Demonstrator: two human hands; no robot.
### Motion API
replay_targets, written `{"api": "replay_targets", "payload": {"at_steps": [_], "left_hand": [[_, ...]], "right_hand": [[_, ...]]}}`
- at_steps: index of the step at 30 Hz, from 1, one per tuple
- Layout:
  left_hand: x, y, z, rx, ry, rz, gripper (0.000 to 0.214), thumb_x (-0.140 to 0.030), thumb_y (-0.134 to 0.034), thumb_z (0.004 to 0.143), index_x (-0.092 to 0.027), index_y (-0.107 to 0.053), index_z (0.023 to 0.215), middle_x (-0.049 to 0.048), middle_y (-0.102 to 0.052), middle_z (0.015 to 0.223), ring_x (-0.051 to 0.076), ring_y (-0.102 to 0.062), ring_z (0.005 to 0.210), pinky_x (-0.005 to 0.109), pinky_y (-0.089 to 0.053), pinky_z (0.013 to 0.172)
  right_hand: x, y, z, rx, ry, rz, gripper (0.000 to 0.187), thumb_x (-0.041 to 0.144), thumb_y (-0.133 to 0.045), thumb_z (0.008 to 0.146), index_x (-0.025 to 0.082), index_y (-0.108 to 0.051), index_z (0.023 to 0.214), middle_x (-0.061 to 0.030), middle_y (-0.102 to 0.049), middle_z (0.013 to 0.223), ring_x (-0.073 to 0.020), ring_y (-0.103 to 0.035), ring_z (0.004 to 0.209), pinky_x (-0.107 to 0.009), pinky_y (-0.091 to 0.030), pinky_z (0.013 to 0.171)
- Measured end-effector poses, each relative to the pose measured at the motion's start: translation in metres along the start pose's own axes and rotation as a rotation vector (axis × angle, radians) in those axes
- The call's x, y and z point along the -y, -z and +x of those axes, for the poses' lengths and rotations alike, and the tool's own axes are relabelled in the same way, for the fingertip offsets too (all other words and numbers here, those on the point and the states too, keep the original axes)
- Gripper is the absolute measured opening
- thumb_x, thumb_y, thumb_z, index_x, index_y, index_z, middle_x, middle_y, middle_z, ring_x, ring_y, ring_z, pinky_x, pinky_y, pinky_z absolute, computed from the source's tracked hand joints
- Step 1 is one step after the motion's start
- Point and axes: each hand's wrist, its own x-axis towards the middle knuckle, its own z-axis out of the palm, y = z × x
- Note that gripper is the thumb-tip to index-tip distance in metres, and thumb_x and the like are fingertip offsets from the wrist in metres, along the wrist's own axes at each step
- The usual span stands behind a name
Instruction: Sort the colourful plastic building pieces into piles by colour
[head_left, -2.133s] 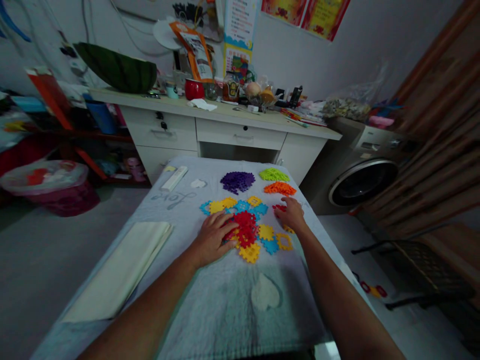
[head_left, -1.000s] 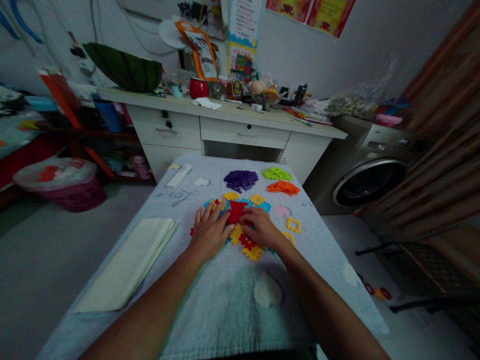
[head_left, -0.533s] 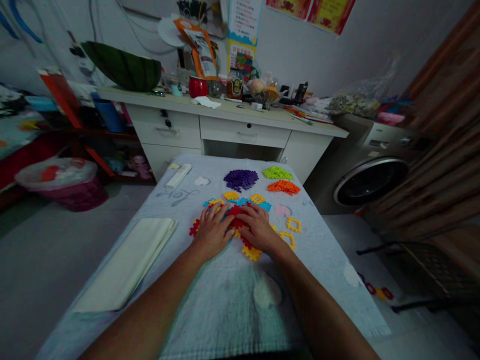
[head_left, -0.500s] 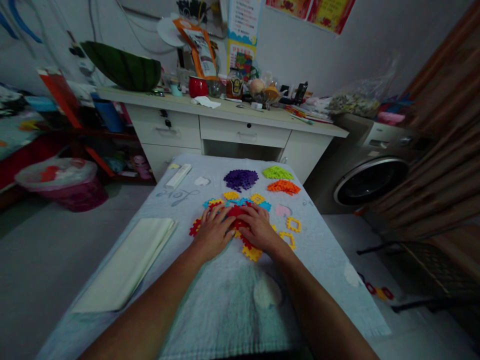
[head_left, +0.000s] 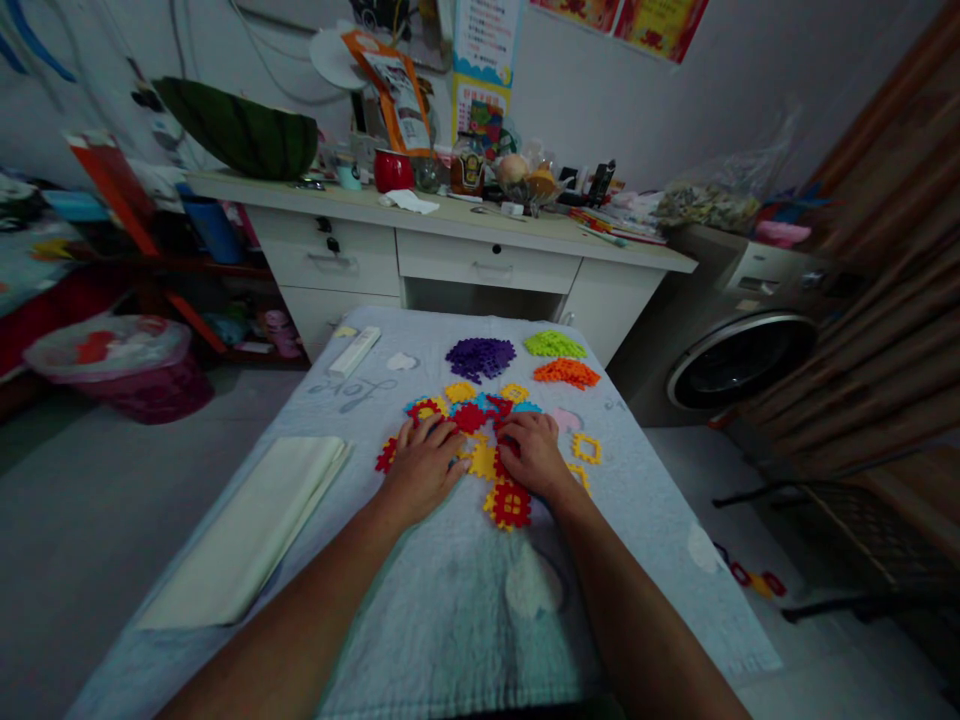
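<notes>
Head view: left hand (head_left: 424, 462) open, right hand (head_left: 534, 455) grip unclear. Apparent step: spreading red pieces (head_left: 469, 418) between; next, part overlaps.

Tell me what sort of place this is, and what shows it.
Probably a room in a home: a silver-grey front-loading washing machine stands beside a long white wooden desk with drawers, and a large dark-green striped piece of watermelon sits on that desk.
</notes>
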Motion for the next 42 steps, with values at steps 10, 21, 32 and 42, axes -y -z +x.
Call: {"api": "replay_targets", "payload": {"at_steps": [10,21,32,42], "left_hand": [[0.012,0.005,0.002,-0.040,0.124,0.067,0.025,-0.030,-0.049,0.089,-0.022,-0.067,0.104,0.0078,-0.061,0.102,0.025,-0.058,0.098,0.045,-0.041,0.097],[0.023,0.004,-0.001,-0.235,0.296,0.088,0.032,-0.035,-0.050,0.089,-0.024,-0.062,0.117,0.0111,-0.051,0.134,0.031,-0.047,0.121,0.050,-0.036,0.101],[0.033,-0.009,-0.001,-0.072,0.210,-0.030,0.047,-0.029,-0.047,0.089,-0.022,-0.049,0.136,0.0101,-0.054,0.134,0.027,-0.050,0.124,0.044,-0.040,0.102],[0.034,0.000,0.000,-0.158,0.334,0.038,0.040,-0.020,-0.045,0.088,-0.023,-0.058,0.126,0.0076,-0.060,0.129,0.027,-0.052,0.120,0.046,-0.037,0.101]], "right_hand": [[-0.006,0.006,0.000,-0.040,-0.164,-0.081,0.021,0.023,-0.053,0.082,0.021,-0.071,0.094,-0.0089,-0.064,0.101,-0.0244,-0.051,0.100,-0.038,-0.031,0.091],[-0.011,0.003,-0.002,-0.123,-0.365,-0.226,0.028,0.026,-0.052,0.086,0.020,-0.070,0.107,-0.0141,-0.063,0.117,-0.0307,-0.049,0.110,-0.044,-0.031,0.093],[-0.012,0.005,0.003,-0.044,-0.408,-0.144,0.019,0.017,-0.052,0.083,0.019,-0.067,0.095,-0.0108,-0.066,0.096,-0.0237,-0.056,0.092,-0.034,-0.035,0.081],[0.015,-0.004,-0.001,-0.157,0.176,0.231,0.011,0.018,-0.056,0.083,0.020,-0.063,0.091,-0.0069,-0.064,0.099,-0.0220,-0.054,0.098,-0.035,-0.039,0.089]]}}
